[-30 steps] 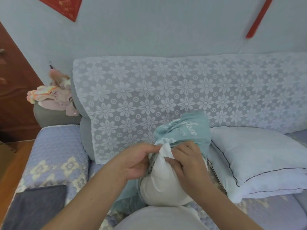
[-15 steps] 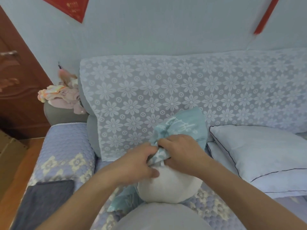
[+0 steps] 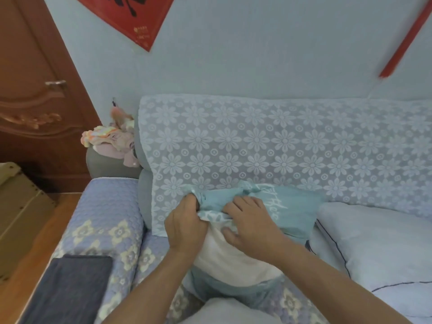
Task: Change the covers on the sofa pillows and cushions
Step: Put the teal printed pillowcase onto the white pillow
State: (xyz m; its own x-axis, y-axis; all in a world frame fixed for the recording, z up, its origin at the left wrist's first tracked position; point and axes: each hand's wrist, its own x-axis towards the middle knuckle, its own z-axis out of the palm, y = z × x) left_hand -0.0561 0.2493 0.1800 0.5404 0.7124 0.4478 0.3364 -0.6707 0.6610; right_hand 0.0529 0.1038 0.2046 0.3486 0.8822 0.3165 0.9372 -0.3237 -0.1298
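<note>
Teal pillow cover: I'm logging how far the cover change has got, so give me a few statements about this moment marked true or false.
1. The left hand grips the bunched edge of the teal cover. True.
2. The white pillow insert is wholly hidden inside the cover. False: much of it is bare below the hands.
3. The right hand rests on the cover where it meets the insert. True.
4. The pale pillow with dark piping lies on the person's left. False: it lies on their right.
5. A dark folded cloth lies on the sofa armrest. True.
</note>
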